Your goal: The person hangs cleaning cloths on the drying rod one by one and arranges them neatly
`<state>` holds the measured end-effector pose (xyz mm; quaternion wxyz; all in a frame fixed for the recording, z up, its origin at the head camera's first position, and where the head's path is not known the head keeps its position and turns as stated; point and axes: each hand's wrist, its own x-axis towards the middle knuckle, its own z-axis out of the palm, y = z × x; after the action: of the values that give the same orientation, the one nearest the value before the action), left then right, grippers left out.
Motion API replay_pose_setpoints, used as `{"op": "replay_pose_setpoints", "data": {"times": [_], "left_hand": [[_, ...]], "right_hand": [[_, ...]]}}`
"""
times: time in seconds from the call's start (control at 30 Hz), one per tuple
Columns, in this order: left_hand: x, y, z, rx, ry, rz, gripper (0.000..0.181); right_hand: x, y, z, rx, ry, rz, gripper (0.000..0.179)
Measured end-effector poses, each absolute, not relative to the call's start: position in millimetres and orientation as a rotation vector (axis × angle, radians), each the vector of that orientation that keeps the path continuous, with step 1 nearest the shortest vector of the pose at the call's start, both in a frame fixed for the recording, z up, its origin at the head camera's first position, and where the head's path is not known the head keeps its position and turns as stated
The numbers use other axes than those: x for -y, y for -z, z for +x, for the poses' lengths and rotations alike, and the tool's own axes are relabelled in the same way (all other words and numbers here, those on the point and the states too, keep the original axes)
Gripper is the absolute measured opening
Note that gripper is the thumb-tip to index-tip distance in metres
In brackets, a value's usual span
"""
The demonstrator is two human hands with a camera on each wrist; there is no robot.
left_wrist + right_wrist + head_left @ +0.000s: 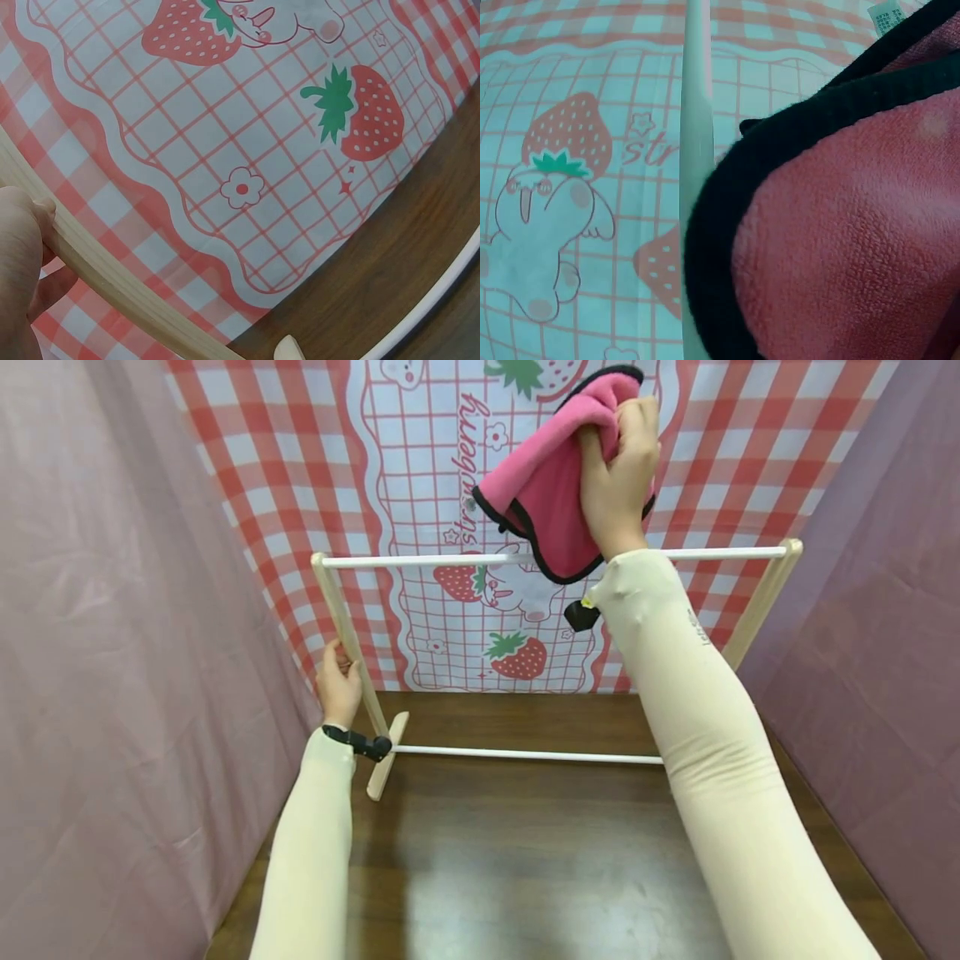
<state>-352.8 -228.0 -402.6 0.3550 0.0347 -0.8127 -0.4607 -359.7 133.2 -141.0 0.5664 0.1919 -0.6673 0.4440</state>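
A pink towel (551, 485) with black edging hangs bunched from my right hand (622, 477), which pinches it above the rack's white top bar (420, 561). Its lower corner dangles over the bar in the head view. From the right wrist, the towel (855, 217) fills the right side and partly covers the bar (697, 112); the hand itself is barely seen there. My left hand (339, 685) holds the rack's left wooden post (348, 635) about midway up. In the left wrist view the fingers of this hand (22, 262) lie around the post (112, 289).
A white lower bar (525, 754) joins the rack near the brown wooden surface (525, 843). The right post (761, 602) is partly behind my right arm. Behind the rack hangs a strawberry-print checked cloth (292, 468). Pink curtains (97, 652) flank both sides.
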Motion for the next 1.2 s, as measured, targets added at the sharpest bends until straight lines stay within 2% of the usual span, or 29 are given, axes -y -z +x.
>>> {"op": "replay_pose_setpoints", "data": {"times": [0.17,0.57,0.8,1.2], "left_hand": [[227,402,-352,2.089,1.192,0.092,0.041],[226,401,-350,2.096,1.203,0.110,0.040],[225,400,-352,2.065,1.215,0.084,0.039],[212,405,-350,1.935,1.298,0.147,0.041]], "right_hand": [[-137,151,-368,1.698,-0.934,0.398,0.045],[-148,214,-387,1.831,-0.739,0.513,0.039],[-153,224,-388,1.813,-0.576,0.678,0.037],[-165,240,-384,1.821,-0.398,0.783,0.034]]}}
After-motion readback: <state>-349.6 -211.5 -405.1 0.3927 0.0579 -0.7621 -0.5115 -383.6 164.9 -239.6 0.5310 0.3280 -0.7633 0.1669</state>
